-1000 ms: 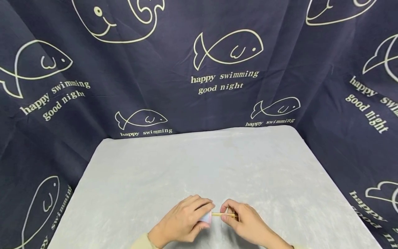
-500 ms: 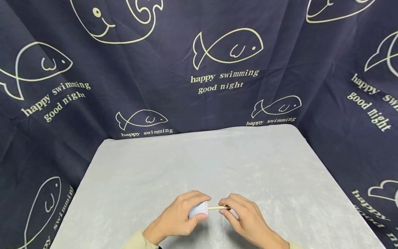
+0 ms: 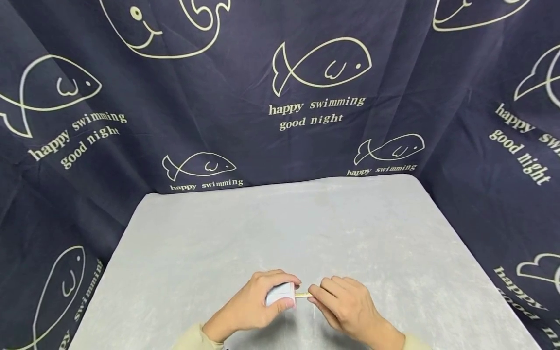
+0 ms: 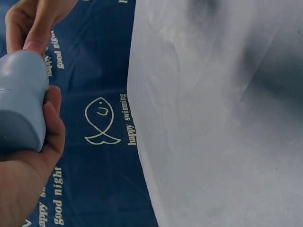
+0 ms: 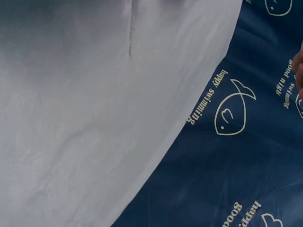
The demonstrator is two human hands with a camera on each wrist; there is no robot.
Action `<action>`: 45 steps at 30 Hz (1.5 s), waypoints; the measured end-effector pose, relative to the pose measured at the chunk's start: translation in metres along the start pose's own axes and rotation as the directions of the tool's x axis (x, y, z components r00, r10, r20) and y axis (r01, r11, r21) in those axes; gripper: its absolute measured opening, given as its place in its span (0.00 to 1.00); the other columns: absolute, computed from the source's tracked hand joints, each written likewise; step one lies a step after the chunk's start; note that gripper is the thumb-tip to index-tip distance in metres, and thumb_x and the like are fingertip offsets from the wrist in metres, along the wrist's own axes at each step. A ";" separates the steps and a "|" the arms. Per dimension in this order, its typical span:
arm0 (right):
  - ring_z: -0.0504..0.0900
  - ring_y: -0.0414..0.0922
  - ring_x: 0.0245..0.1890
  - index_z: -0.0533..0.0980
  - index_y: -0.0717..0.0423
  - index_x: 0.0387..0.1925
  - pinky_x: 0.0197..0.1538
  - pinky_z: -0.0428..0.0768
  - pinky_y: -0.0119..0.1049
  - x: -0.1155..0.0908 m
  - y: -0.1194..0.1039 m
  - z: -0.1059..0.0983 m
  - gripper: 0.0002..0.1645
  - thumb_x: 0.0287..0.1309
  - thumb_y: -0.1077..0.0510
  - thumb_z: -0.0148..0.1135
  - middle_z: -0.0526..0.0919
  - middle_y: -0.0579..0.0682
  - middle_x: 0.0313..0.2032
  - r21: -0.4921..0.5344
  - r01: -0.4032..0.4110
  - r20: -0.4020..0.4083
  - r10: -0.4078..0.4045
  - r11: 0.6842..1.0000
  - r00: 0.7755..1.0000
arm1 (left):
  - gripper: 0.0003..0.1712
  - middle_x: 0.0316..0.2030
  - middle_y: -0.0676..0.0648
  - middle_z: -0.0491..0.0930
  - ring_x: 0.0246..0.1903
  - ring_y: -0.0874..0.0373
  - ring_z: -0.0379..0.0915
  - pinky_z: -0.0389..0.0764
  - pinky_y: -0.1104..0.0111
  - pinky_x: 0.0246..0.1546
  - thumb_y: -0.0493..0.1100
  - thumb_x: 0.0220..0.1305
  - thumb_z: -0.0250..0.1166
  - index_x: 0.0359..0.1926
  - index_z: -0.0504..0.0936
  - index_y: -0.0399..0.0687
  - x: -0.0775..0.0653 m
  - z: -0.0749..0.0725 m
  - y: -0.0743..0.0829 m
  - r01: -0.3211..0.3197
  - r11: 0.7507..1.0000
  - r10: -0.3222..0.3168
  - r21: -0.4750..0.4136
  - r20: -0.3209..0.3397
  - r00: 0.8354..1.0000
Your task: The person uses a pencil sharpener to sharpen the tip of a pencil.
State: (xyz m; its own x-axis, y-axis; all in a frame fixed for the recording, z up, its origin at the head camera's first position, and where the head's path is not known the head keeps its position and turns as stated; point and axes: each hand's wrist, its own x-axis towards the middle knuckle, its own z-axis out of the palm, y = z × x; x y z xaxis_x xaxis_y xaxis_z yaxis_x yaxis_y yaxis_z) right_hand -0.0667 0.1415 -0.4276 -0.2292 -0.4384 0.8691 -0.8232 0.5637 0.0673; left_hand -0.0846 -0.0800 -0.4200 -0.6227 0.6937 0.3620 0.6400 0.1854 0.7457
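Observation:
My left hand (image 3: 255,304) grips a light blue pencil sharpener (image 3: 280,294), thumb below and fingers over the top, its pinkish end facing right. From that end sticks a thin, pale yellow pencil (image 3: 303,294). The right hand (image 3: 345,306) pinches the pencil between thumb and curled fingers, which hide its other end. In the left wrist view the sharpener (image 4: 21,99) shows a smooth rounded body with a seam, held in the left hand (image 4: 28,175); the right hand (image 4: 40,23) is just beyond it. Fingertips (image 5: 299,71) only peek in at the right wrist view's edge.
A table with a pale grey cloth (image 3: 280,233) lies under both hands. Dark blue curtains (image 3: 245,121) with fish drawings and lettering close in the back and both sides. A thin crease (image 5: 130,33) runs in the cloth in the right wrist view.
The right hand has turned over the pencil, its knuckles now upward and its fingers closer together. The left hand has shifted slightly, baring more of the sharpener.

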 end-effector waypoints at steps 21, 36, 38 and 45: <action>0.56 0.24 0.12 0.81 0.44 0.28 0.14 0.58 0.21 0.004 -0.005 -0.020 0.06 0.60 0.53 0.62 0.69 0.32 0.14 0.245 -0.839 0.735 0.471 0.485 0.487 | 0.24 0.45 0.48 0.79 0.39 0.60 0.75 0.76 0.73 0.41 0.53 0.74 0.42 0.51 0.77 0.42 -0.002 0.009 0.005 -0.353 0.653 0.450 0.670 0.031 0.892; 0.68 0.33 0.27 0.78 0.52 0.40 0.35 0.65 0.22 -0.008 -0.002 -0.002 0.12 0.69 0.51 0.51 0.77 0.37 0.30 0.116 -0.328 0.237 0.295 0.937 0.926 | 0.21 0.47 0.50 0.80 0.44 0.61 0.76 0.77 0.75 0.41 0.44 0.59 0.66 0.53 0.77 0.44 -0.001 -0.006 0.004 -0.080 0.923 0.128 0.375 -0.103 0.986; 0.69 0.34 0.28 0.79 0.53 0.40 0.34 0.66 0.23 -0.009 -0.001 -0.001 0.15 0.70 0.50 0.48 0.77 0.38 0.31 0.098 -0.296 0.211 0.271 0.950 0.939 | 0.22 0.47 0.50 0.80 0.45 0.61 0.75 0.77 0.74 0.41 0.44 0.58 0.67 0.53 0.78 0.44 -0.001 -0.006 0.005 -0.041 0.939 0.082 0.342 -0.107 0.991; 0.66 0.35 0.24 0.79 0.57 0.35 0.29 0.62 0.24 -0.005 -0.001 0.002 0.20 0.72 0.50 0.45 0.75 0.41 0.27 0.042 -0.187 0.084 0.183 0.981 0.980 | 0.21 0.47 0.51 0.80 0.44 0.61 0.76 0.77 0.73 0.40 0.43 0.59 0.66 0.53 0.78 0.45 0.000 -0.007 0.006 -0.040 0.956 0.077 0.292 -0.114 0.991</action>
State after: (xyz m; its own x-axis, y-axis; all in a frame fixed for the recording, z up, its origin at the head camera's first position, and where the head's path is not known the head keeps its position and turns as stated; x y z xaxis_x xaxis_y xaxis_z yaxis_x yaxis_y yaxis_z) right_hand -0.0659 0.1418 -0.4332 -0.4188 -0.3852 0.8223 -0.7867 0.6062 -0.1167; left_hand -0.0839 -0.0837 -0.4122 -0.6190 0.6222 0.4794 0.7682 0.3522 0.5347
